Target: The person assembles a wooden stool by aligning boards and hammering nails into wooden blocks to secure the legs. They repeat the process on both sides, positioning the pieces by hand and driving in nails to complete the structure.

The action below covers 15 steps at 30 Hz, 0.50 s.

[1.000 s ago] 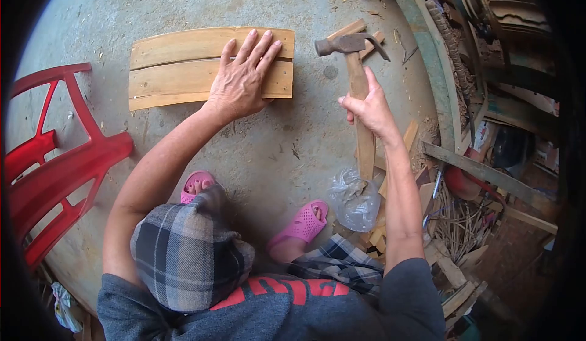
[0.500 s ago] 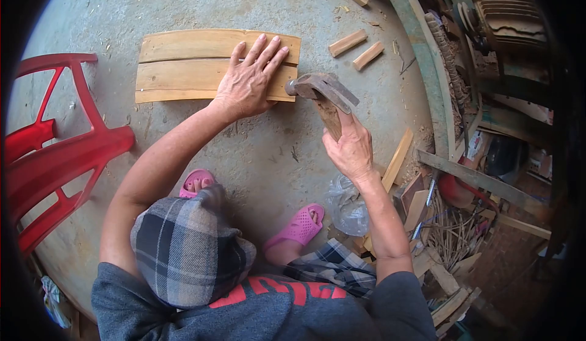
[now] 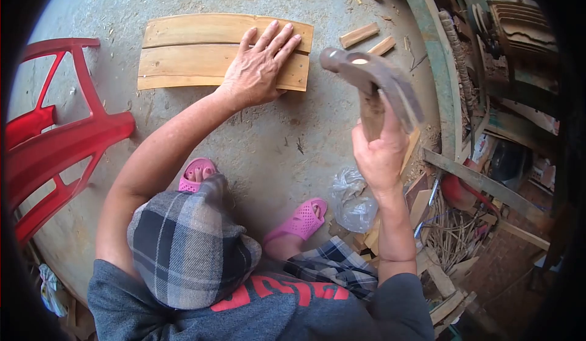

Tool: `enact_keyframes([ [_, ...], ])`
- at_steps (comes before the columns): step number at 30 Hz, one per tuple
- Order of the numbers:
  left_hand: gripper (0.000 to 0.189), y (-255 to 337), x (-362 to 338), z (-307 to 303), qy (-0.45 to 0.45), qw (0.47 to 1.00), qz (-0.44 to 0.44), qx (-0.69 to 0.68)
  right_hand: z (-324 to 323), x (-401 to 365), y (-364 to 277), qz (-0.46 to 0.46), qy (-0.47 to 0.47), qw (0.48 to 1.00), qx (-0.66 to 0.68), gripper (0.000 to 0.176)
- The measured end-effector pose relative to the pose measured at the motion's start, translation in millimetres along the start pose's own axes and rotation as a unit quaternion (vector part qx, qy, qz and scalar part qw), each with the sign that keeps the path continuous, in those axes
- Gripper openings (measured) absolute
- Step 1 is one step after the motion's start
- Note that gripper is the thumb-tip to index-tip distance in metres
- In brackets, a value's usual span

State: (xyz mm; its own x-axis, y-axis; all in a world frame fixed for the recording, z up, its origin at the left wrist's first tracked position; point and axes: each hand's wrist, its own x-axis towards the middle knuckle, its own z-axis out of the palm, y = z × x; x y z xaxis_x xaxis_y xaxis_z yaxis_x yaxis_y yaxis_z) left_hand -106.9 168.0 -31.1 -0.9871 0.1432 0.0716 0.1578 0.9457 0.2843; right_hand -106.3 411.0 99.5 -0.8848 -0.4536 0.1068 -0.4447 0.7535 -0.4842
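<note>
A wooden piece made of two planks, with a dark gap between them, lies on the concrete floor ahead of me. My left hand rests flat on its right part, fingers spread and pressing on the wood. To the right, my right hand is wrapped round the wooden handle of a claw hammer. The hammer is raised, its round face toward the planks and apart from them, its claw pointing right. Small nail heads show near the planks' ends.
Short wood blocks lie right of the planks. A red plastic chair is at the left. A clear plastic bag, wood scraps and a machine stand or lie along the right side.
The hammer has lifted off the planks' right end, moving up and to the right with my right hand. My left hand stays on the wood, and the view has shifted slightly.
</note>
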Motion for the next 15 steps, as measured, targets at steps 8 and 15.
enact_keyframes([
  [8, 0.105, 5.2, 1.9, -1.2, 0.001, 1.0, 0.007, -0.017, 40.5, -6.4, 16.9, 0.066, -0.136, 0.988, -0.036, 0.051],
  [15, 0.107, 4.3, 0.7, 2.5, 0.0, 1.0, 0.012, 0.001, -25.2, 35.3, 20.3, 0.184, -0.131, 0.903, 0.365, 0.046],
])
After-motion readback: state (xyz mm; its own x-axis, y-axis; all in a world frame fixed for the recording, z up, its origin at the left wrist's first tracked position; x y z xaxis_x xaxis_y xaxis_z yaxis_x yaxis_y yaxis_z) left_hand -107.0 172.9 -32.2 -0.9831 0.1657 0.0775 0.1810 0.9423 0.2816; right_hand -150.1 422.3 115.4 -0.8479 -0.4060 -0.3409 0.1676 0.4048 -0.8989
